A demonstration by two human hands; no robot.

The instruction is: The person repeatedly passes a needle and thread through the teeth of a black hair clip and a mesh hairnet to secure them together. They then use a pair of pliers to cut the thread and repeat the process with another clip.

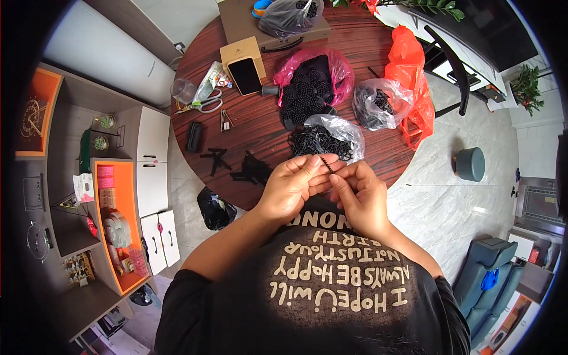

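My left hand [293, 186] and my right hand [360, 195] meet at the near edge of a round dark wooden table [260, 127]. Between their fingertips they pinch a small black plastic piece [327, 163]. Just beyond my fingers lies a clear plastic bag of small black parts [328, 137]. Loose black pieces [251, 171] lie on the table to the left of my left hand.
A pink bag of black mesh parts [313, 83], a clear bag [378, 102] and a red bag [408, 77] lie further back. A phone [244, 75], scissors [204, 105] and a cardboard box [242, 21] sit at the far left. Shelving stands left; a blue armchair [488, 278] right.
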